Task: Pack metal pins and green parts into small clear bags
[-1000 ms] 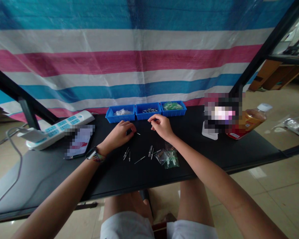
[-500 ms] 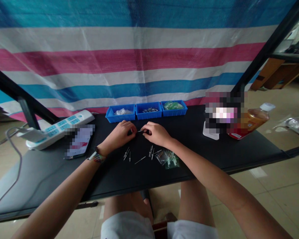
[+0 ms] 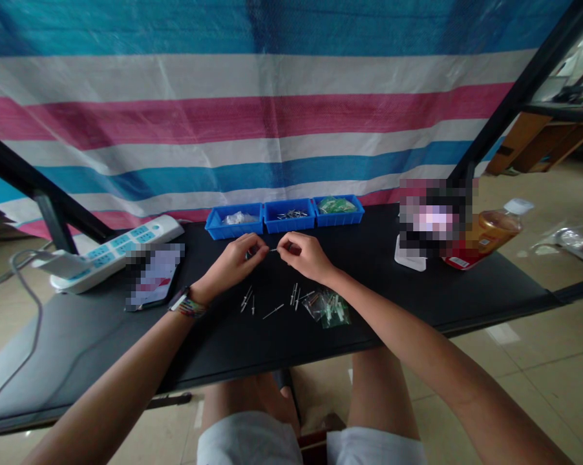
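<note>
right hand point(image 3: 305, 256): raised just above the bench point(image 3: 408, 290), thumb and forefinger pinched on one end of a thin metal pin point(image 3: 273, 249).
left hand point(image 3: 234, 261): fingers curled, tips closed at the pin's other end (whether on the bare pin or on a small part around it could not be told); a woven wristband point(image 3: 189, 305) sat on the wrist.
pin: held roughly level between the two hands, clear of the bench top, in front of the middle tray point(image 3: 290, 227).
loose pins point(image 3: 272, 301): scattered on the bench toward its near edge, just nearer than the hands.
small bags point(image 3: 331, 308): clear, with green bits inside, lying just right of the loose pins beside the right wrist.
trays: three blue ones in a row along the back edge; the left tray point(image 3: 234, 230) held something pale, the middle tray metal pieces, the right tray point(image 3: 339, 221) green pieces.
power strip point(image 3: 117, 252): white, at the back left corner.
phone point(image 3: 153, 274): blurred out, between the power strip and the left forearm.
bottle point(image 3: 495, 232): amber liquid, white cap, tilted at the right end of the bench.
tarp point(image 3: 272, 116): striped blue, white and pink, hanging behind the back edge.
</note>
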{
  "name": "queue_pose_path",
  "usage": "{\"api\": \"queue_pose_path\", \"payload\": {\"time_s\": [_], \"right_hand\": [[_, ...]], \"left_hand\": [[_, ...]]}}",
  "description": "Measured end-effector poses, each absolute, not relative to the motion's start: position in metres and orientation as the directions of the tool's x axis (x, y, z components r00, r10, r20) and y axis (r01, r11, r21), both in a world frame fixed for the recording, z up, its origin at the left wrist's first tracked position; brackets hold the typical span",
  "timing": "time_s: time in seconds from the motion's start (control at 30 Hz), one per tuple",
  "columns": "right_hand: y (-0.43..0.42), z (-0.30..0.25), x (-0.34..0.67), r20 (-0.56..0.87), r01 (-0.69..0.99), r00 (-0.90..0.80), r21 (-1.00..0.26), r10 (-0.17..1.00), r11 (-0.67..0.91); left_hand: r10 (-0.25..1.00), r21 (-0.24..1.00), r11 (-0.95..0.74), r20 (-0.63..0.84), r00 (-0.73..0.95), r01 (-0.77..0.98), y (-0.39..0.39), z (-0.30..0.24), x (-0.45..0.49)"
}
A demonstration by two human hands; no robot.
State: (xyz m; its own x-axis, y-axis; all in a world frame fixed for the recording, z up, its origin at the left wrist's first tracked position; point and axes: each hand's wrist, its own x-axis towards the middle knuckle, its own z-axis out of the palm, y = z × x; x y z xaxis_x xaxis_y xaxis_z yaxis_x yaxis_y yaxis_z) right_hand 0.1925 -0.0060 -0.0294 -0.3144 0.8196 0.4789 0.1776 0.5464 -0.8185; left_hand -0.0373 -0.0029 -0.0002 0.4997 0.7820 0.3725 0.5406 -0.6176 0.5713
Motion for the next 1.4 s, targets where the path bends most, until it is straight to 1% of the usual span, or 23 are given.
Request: {"api": "queue_pose_path", "payload": {"time_s": [0.07, 0.13, 0.3, 0.4, 0.5, 0.63, 0.7, 0.83, 0.97, 1.1, 1.27, 1.4], "right_hand": [[-0.004, -0.031, 0.192, 0.406, 0.116, -0.289, -0.884, 0.867, 0.453], [-0.003, -0.033, 0.192, 0.36, 0.061, -0.266, -0.919, 0.894, 0.389], [-0.001, -0.033, 0.194, 0.339, -0.01, -0.26, -0.937, 0.904, 0.349], [-0.002, -0.034, 0.194, 0.324, -0.018, -0.27, -0.943, 0.907, 0.331], [-0.003, -0.033, 0.193, 0.297, -0.034, -0.281, -0.953, 0.913, 0.3], [-0.005, -0.027, 0.191, 0.26, -0.137, -0.291, -0.964, 0.921, 0.229], [-0.006, -0.024, 0.19, 0.262, -0.165, -0.28, -0.961, 0.923, 0.223], [-0.007, -0.021, 0.19, 0.281, -0.169, -0.251, -0.955, 0.926, 0.244], [-0.005, -0.023, 0.191, 0.271, -0.163, -0.274, -0.959, 0.923, 0.234], [-0.004, -0.025, 0.191, 0.251, -0.137, -0.275, -0.966, 0.928, 0.221], [-0.003, -0.028, 0.191, 0.26, -0.14, -0.272, -0.963, 0.927, 0.229], [-0.003, -0.029, 0.19, 0.243, -0.202, -0.265, -0.96, 0.933, 0.193]], "left_hand": [[0.786, 0.578, -0.614, 0.388, 0.482, 0.537, -0.004, 0.001, -0.037], [0.782, 0.589, -0.62, 0.409, 0.47, 0.519, -0.005, 0.002, -0.037], [0.764, 0.564, -0.645, 0.462, 0.45, 0.516, -0.006, 0.002, -0.037], [0.762, 0.559, -0.648, 0.458, 0.459, 0.517, -0.007, 0.004, -0.036], [0.79, 0.583, -0.613, 0.427, 0.441, 0.533, -0.008, 0.005, -0.034], [0.824, 0.634, -0.566, 0.413, 0.388, 0.528, -0.008, 0.004, -0.032], [0.834, 0.658, -0.551, 0.409, 0.371, 0.513, -0.008, 0.003, -0.031], [0.841, 0.677, -0.539, 0.395, 0.371, 0.501, -0.007, 0.001, -0.033], [0.824, 0.694, -0.557, 0.392, 0.409, 0.456, -0.008, 0.002, -0.034], [0.801, 0.706, -0.584, 0.421, 0.426, 0.4, -0.01, 0.005, -0.033], [0.804, 0.683, -0.588, 0.435, 0.406, 0.432, -0.012, 0.006, -0.031], [0.806, 0.665, -0.587, 0.425, 0.412, 0.462, -0.011, 0.004, -0.031]]}}
